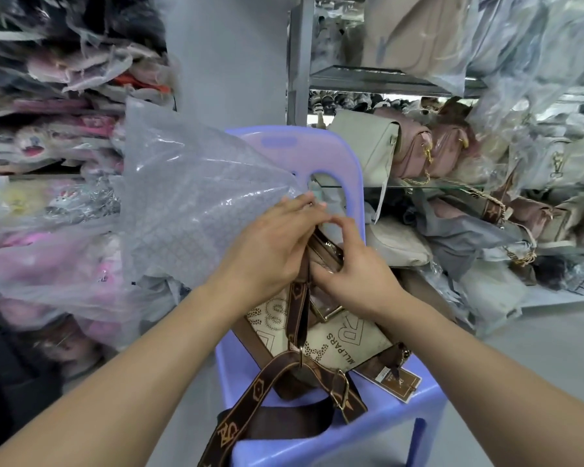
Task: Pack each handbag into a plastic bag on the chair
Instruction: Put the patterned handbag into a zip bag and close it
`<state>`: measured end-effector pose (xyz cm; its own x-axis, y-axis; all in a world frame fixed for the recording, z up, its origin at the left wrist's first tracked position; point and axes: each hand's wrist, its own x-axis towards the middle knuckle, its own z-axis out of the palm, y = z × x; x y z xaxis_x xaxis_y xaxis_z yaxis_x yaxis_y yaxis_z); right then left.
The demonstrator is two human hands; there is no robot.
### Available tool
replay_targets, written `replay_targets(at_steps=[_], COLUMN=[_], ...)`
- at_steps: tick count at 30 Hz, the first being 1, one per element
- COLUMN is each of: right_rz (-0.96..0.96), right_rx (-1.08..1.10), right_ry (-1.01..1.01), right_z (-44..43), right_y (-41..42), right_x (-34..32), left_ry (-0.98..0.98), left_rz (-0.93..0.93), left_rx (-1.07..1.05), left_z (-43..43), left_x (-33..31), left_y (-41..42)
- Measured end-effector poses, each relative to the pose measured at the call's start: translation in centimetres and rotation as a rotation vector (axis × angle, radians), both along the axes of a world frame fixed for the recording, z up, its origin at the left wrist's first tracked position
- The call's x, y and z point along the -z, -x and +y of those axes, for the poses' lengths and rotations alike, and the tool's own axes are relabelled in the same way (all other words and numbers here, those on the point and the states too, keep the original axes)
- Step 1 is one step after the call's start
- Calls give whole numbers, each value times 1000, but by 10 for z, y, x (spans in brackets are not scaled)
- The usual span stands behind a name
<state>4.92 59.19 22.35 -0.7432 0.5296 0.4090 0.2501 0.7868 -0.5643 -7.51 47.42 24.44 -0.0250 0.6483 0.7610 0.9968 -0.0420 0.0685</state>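
Both bare forearms reach forward and converge, the left hand [270, 244] palm-down with fingers curled in a grip, the right hand [353, 274] close beside it, thumb and forefinger pinching.

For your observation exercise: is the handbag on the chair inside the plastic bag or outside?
Outside: the handbag lies bare on the chair; the plastic bag rises to its left.
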Motion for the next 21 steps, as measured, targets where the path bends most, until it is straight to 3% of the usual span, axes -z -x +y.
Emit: replay_targets(at_steps=[4, 13, 17, 21], right_rz=[-69, 65, 100, 83], right_rx=[-83, -80, -9, 124], right_ry=[-11, 2, -50, -128], right_z=[5, 11, 11, 11], right_y=[-1, -10, -11, -15], right_x=[-3, 5, 10, 14], left_ry=[35, 130, -52, -212], left_rz=[57, 245, 337, 332], left_rx=[16, 50, -21, -295], left_z=[2, 2, -8, -35], left_x=[-5, 9, 15, 41], left_y=[0, -2, -8, -4])
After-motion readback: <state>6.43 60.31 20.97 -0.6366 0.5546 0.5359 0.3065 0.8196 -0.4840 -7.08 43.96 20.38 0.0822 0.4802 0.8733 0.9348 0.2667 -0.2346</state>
